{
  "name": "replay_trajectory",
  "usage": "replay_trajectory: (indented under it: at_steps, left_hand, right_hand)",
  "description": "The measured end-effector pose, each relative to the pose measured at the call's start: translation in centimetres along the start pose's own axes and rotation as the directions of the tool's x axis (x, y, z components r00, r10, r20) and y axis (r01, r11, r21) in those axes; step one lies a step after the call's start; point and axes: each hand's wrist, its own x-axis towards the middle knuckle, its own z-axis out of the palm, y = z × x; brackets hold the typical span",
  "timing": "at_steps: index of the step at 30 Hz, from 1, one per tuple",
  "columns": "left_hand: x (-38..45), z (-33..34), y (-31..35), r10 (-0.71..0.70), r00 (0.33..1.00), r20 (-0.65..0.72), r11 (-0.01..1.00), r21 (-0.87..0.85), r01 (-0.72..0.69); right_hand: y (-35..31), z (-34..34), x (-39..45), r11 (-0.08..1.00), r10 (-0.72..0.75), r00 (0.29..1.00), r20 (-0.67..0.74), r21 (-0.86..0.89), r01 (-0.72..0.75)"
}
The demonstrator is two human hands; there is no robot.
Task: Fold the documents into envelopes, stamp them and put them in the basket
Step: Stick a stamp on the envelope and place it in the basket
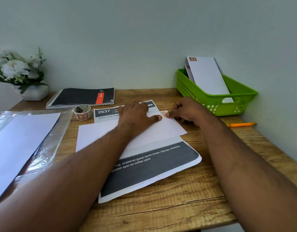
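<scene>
A white envelope (97, 131) lies across a printed document (152, 166) on the wooden desk. My left hand (136, 114) lies flat on the envelope's far edge, thumb stretched toward its top right corner. My right hand (184, 111) pinches that corner, fingertips touching a small stamp (163, 113) there. A roll of stamps (83, 112) stands to the left of the document. At the back right a green basket (241, 97) holds two stamped envelopes (209, 77) leaning against the wall.
A clear plastic sleeve with white sheets (22, 138) lies at the left. A black spiral notebook (82, 97) and a white pot of flowers (22, 76) sit at the back left. An orange pen (241, 125) lies near the right wall.
</scene>
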Motion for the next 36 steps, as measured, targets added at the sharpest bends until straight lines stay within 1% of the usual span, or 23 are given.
replay_trajectory:
  at_steps: [3, 5, 6, 7, 9, 10, 13, 15, 17, 19, 21, 23, 24, 25, 26, 27, 28, 31, 33, 34, 36]
  left_hand:
    - [0.4, -0.3, -0.1, -0.024, 0.999, -0.022, 0.991, -0.129, 0.021]
    - [0.6, -0.9, 0.1, 0.006, 0.997, -0.083, 0.981, -0.191, -0.022]
    - [0.7, -1.2, 0.2, 0.027, 0.993, -0.112, 0.973, -0.223, -0.052]
    - [0.8, -1.9, 0.3, 0.043, 0.989, -0.145, 0.968, -0.240, -0.077]
    - [0.8, -3.4, 0.3, 0.055, 0.983, -0.176, 0.963, -0.250, -0.098]
    - [0.9, -4.3, 0.2, 0.061, 0.985, -0.162, 0.959, -0.262, -0.103]
    - [1.2, -7.7, -0.1, 0.100, 0.992, -0.078, 0.926, -0.357, -0.121]
    - [1.5, -10.6, 0.4, 0.157, 0.984, -0.082, 0.923, -0.341, -0.176]
    - [1.7, -13.5, 1.6, 0.211, 0.968, -0.136, 0.923, -0.297, -0.243]
    - [2.0, -16.1, 3.5, 0.259, 0.950, -0.172, 0.912, -0.280, -0.299]
    - [2.7, -18.0, 5.5, 0.290, 0.928, -0.233, 0.896, -0.275, -0.348]
    - [3.6, -19.3, 7.4, 0.268, 0.892, -0.363, 0.863, -0.321, -0.390]
    - [4.3, -19.6, 8.3, 0.221, 0.877, -0.427, 0.832, -0.387, -0.398]
    - [4.9, -19.9, 9.2, 0.159, 0.868, -0.471, 0.784, -0.475, -0.401]
    - [5.7, -20.0, 9.9, 0.090, 0.869, -0.486, 0.718, -0.573, -0.395]
    - [6.6, -20.1, 10.6, 0.031, 0.873, -0.486, 0.636, -0.665, -0.393]
    - [7.5, -20.1, 11.4, -0.020, 0.882, -0.471, 0.539, -0.748, -0.387]
    - [9.7, -19.5, 13.9, -0.172, 0.908, -0.381, 0.250, -0.909, -0.334]
    - [11.0, -18.9, 15.5, -0.254, 0.912, -0.323, 0.120, -0.946, -0.302]
    - [11.5, -18.4, 16.1, -0.286, 0.909, -0.302, 0.071, -0.953, -0.295]
    - [12.4, -17.2, 17.4, -0.320, 0.907, -0.274, -0.014, -0.956, -0.294]
  right_hand:
    - [-0.2, 0.0, -0.2, 0.999, 0.034, 0.999, -0.015, 0.038, -0.034]
    - [-0.6, -0.1, -0.4, 0.996, 0.046, 0.999, -0.014, 0.070, -0.045]
    - [-0.6, -0.3, -0.5, 0.991, 0.043, 0.999, -0.004, 0.130, -0.042]
    - [-0.8, -0.5, -0.7, 0.973, 0.031, 0.999, 0.013, 0.226, -0.033]
    - [-1.2, -1.1, -0.9, 0.899, -0.025, 1.000, 0.018, 0.439, 0.014]
    - [-1.5, -1.4, -1.1, 0.860, -0.051, 0.999, -0.012, 0.508, 0.050]
    - [-3.0, -2.4, -2.4, 0.776, -0.118, 0.983, -0.144, 0.604, 0.182]
    - [-3.6, -3.4, -3.1, 0.703, -0.168, 0.962, -0.216, 0.658, 0.270]
    - [-3.9, -4.4, -3.6, 0.670, -0.244, 0.921, -0.303, 0.634, 0.386]
    - [-3.7, -5.4, -3.7, 0.687, -0.293, 0.853, -0.433, 0.526, 0.502]
    - [-3.1, -6.2, -3.6, 0.682, -0.258, 0.765, -0.590, 0.450, 0.577]
    - [-2.1, -7.0, -3.4, 0.627, -0.148, 0.675, -0.723, 0.459, 0.629]
    - [-1.7, -7.5, -3.4, 0.579, -0.077, 0.644, -0.761, 0.492, 0.650]
    - [-1.4, -7.8, -3.4, 0.520, -0.023, 0.634, -0.773, 0.532, 0.668]
    - [-1.2, -7.9, -3.4, 0.470, 0.001, 0.641, -0.767, 0.567, 0.677]
    - [-1.0, -7.9, -3.2, 0.446, 0.007, 0.653, -0.758, 0.586, 0.676]
    - [-1.0, -7.9, -3.1, 0.449, -0.004, 0.659, -0.752, 0.587, 0.673]
    - [-0.8, -7.7, -2.6, 0.479, -0.027, 0.681, -0.731, 0.589, 0.651]
    - [-0.2, -7.9, -2.3, 0.499, -0.025, 0.666, -0.745, 0.568, 0.654]
    - [0.1, -8.1, -2.2, 0.544, -0.015, 0.631, -0.776, 0.523, 0.656]
    - [0.9, -8.5, -1.9, 0.680, -0.006, 0.517, -0.856, 0.376, 0.630]
